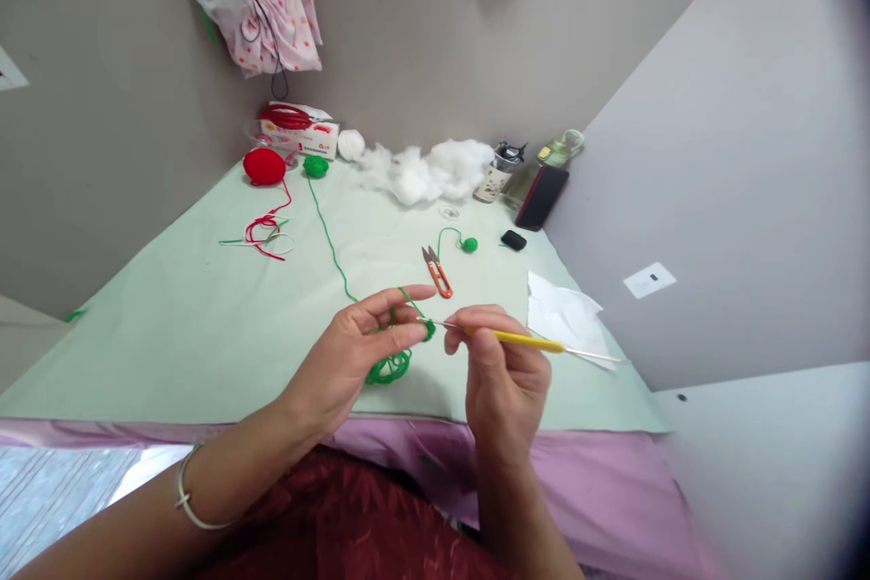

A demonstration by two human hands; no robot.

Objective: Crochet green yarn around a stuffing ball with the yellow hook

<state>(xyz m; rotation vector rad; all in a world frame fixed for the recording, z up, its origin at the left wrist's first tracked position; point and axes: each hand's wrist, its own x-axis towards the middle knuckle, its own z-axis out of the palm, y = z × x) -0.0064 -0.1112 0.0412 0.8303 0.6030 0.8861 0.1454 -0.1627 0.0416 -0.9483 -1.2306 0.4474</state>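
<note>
Between thumb and fingers, my left hand pinches a small green crochet piece, with green yarn running up over its raised index finger. My right hand is closed around a crochet hook with a yellow handle. The hook's metal tip meets the green piece at my left fingertips. Below the left hand lies a loose coil of green yarn. A strand leads from near that hand back to a green yarn ball. Orange-handled thread snips lie just beyond my hands.
A small green ball and a black case lie beyond the snips. White stuffing, a pen cup and a phone stand along the back. Red yarn sits back left; white paper lies right.
</note>
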